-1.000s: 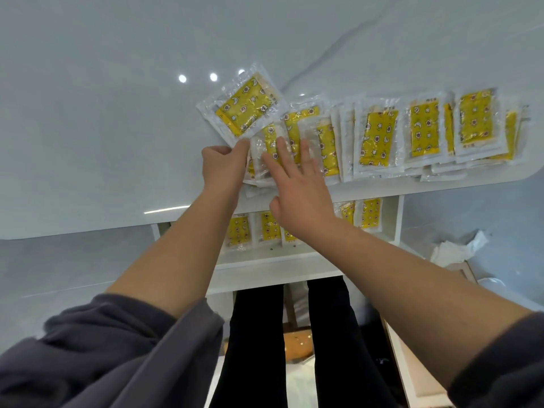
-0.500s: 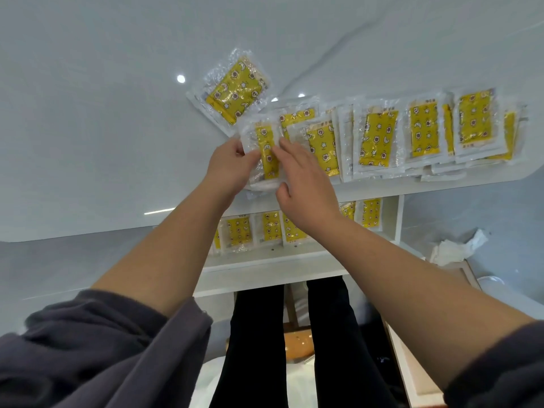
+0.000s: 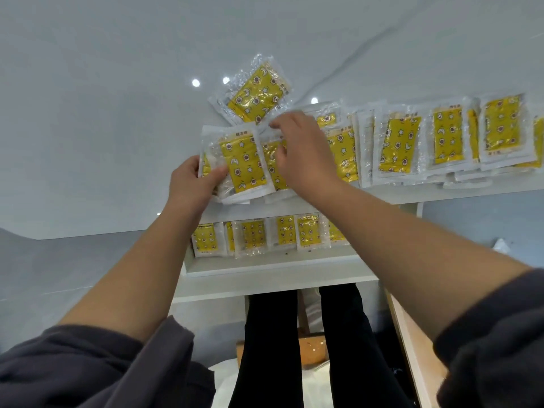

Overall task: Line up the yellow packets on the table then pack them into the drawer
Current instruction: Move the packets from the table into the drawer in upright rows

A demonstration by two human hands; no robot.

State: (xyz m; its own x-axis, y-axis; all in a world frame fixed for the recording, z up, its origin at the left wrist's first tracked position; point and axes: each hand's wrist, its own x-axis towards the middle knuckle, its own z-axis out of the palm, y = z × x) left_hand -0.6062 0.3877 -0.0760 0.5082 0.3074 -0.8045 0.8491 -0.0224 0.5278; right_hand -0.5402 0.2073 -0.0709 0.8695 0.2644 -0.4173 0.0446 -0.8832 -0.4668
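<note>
Several yellow packets in clear wrap lie in an overlapping row (image 3: 447, 139) along the near edge of the white table (image 3: 103, 128). My left hand (image 3: 192, 184) grips a small stack of packets (image 3: 243, 164) at the row's left end, thumb on top. My right hand (image 3: 303, 151) rests over the adjoining packets, fingers pinching a wrapper edge. One loose packet (image 3: 257, 91) lies tilted just beyond the row. Below the table edge, the open white drawer (image 3: 265, 265) holds a row of packets (image 3: 253, 234).
My legs in black trousers (image 3: 294, 348) stand under the drawer. A wooden stool (image 3: 312, 348) sits between them. A light wooden panel edge (image 3: 412, 348) runs at the lower right. Ceiling lights reflect on the glossy tabletop.
My left hand has gathered packets at the row's left end into a stack and shifted slightly left. My right hand moved up over the neighbouring packets. The tilted packet now lies free.
</note>
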